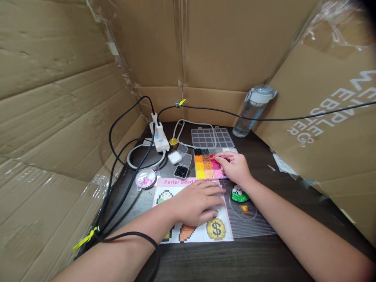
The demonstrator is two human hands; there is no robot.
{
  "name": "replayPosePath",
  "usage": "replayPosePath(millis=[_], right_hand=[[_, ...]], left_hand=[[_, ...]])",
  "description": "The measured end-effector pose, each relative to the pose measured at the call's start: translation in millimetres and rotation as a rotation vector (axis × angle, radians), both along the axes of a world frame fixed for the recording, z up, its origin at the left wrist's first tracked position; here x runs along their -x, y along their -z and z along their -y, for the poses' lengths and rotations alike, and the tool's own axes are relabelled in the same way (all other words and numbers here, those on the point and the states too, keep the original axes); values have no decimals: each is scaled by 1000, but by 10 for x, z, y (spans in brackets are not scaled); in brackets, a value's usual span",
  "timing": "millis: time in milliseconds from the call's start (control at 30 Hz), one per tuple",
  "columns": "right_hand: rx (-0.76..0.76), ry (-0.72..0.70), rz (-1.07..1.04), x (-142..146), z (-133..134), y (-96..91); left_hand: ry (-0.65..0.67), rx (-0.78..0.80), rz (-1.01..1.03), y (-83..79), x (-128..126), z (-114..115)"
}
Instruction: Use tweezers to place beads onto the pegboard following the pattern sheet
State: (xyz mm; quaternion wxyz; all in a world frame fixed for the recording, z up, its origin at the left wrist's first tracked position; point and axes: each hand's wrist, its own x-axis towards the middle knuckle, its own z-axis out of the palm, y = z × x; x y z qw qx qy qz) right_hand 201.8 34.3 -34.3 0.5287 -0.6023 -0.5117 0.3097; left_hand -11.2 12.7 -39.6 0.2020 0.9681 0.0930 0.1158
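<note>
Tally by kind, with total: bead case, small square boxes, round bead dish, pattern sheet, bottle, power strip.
Sectioned bead case: 1
Small square boxes: 2
Round dish: 1
Pattern sheet: 1
Water bottle: 1
Power strip: 1
Total: 7

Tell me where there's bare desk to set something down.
Bare desk lies nearside of the sheet, between the forearms, and between the bottle and right hand. Crowded: left of the tray, with boxes, power strip and cables; the left hand covers part of the sheet.
</note>
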Motion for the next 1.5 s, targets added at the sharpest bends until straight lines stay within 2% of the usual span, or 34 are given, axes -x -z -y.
replayPosePath(millis=[400,1500], right_hand=[[23,-40,-65,8,-18,-23],[-24,-33,-14,-42,-31,25]], left_hand=[[2,-6,-1,-3,0,-2],[7,8,-21,-16,-14,-13]])
